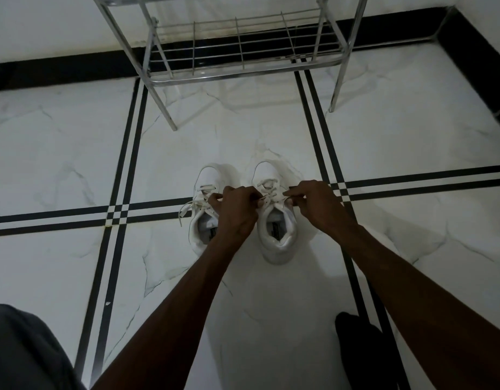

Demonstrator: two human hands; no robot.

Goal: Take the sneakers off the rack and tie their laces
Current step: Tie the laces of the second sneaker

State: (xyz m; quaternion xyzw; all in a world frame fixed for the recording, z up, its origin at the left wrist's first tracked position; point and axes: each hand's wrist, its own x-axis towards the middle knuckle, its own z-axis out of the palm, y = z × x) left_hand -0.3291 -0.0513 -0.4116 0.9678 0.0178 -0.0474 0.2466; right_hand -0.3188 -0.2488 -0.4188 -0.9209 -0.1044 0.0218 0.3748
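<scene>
Two white sneakers stand side by side on the floor, toes pointing away from me. The left sneaker (205,181) has loose laces (185,209) trailing off its left side. Over the right sneaker (275,237), my left hand (234,209) pinches one lace end and my right hand (313,201) pinches the other, pulling them apart across the tongue. My left hand and forearm cover part of the left sneaker's opening.
A chrome wire shoe rack (237,49) stands just beyond the sneakers against the wall, its lower shelf bare. The floor is white marble tile with black stripe lines (122,212). My knees show at bottom left (23,350) and bottom right (358,339).
</scene>
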